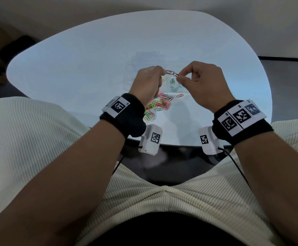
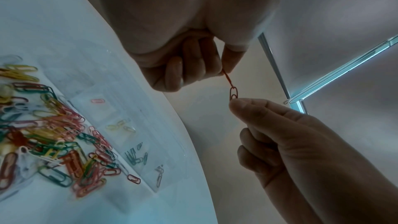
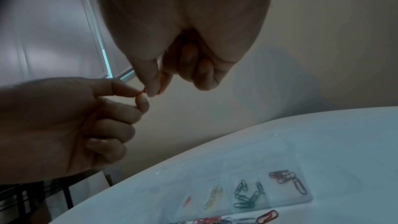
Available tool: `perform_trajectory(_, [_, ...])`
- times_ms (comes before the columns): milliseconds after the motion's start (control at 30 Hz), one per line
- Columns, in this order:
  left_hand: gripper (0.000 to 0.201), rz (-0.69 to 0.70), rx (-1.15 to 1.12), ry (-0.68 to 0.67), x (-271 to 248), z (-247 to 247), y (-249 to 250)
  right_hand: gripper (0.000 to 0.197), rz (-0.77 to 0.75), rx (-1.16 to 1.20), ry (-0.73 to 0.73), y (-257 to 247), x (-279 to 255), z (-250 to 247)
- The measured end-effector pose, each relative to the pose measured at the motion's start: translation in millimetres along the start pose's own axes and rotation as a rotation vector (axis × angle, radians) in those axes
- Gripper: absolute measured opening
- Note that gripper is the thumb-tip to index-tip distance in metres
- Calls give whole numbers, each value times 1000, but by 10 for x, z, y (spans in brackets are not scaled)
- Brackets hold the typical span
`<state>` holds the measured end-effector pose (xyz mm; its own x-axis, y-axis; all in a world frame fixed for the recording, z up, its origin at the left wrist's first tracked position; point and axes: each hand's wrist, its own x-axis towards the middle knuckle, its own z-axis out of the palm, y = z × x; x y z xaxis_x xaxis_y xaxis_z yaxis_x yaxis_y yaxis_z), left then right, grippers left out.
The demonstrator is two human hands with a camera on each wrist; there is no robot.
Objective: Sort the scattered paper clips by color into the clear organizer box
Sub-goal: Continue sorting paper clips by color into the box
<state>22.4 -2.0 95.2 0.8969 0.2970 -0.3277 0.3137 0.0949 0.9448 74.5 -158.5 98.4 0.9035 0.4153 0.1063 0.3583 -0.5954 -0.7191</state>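
Observation:
Two red paper clips point(image 1: 171, 73) hooked together hang in the air between my hands, above the clear organizer box point(image 1: 184, 90). My left hand point(image 1: 163, 72) pinches one end of the red clips point(image 2: 226, 78). My right hand point(image 1: 179, 79) pinches the other clip point(image 2: 233, 93) between thumb and forefinger; the right wrist view shows that pinch point(image 3: 155, 91) with only a bit of red wire point(image 3: 141, 92) visible. The box's compartments hold a pink clip point(image 3: 186, 201), yellow clips point(image 3: 213, 197), green clips point(image 3: 245, 195) and dark red clips point(image 3: 282, 175). A mixed pile of coloured clips point(image 1: 158, 105) lies nearer me.
One loose red clip point(image 1: 180, 95) lies on the white table point(image 1: 73, 71) just by the box's near edge. The table's rounded front edge runs just under my wrists. A dark chair point(image 1: 18, 48) stands on the floor at the far left.

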Motion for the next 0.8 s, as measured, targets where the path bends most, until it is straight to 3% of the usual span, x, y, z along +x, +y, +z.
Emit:
perform_trajectory(200, [23,77,49,-40,8,22,-48,6,-38,15,-81,-36,-35,61])
perform_trajectory(433, [37,103,181,-104,15,22,-96,6,-27,12,-66,-38,-46,50])
perform_trajectory(633, [36,111,297,-120,15,29,-109,7,-14,2,-53,-26,-51,66])
perform_trajectory(800, [33,116,406,-150,25,38,-116,13,20,-30,86,33,1,28])
